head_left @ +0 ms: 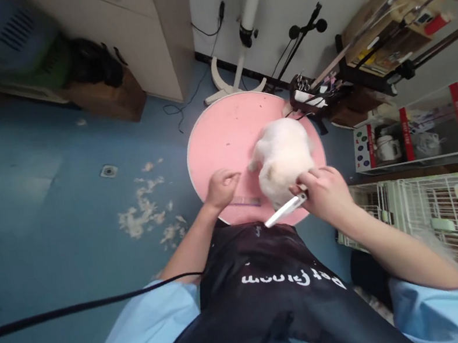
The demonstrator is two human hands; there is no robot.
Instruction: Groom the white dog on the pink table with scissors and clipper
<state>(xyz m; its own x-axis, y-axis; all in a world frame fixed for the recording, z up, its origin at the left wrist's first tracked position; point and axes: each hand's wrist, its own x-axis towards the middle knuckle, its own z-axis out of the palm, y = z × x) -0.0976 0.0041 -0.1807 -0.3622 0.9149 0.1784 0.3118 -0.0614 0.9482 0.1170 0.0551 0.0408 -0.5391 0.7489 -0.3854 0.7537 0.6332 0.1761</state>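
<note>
A small white dog with short fur is on a round pink table, on its right side. My right hand is closed around one end of a slim white tool, whose exact kind I cannot make out. That hand is against the dog's near end, and the tool points left toward the table's front edge. My left hand hovers over the table left of the dog, its fingers curled and pinched together. Whatever may be between them does not show. Near it a comb lies flat on the table.
Scissors and other tools stand in a black holder at the table's far right. A white stand is behind the table. Wire cages line the right. Clumps of cut fur lie on the blue floor.
</note>
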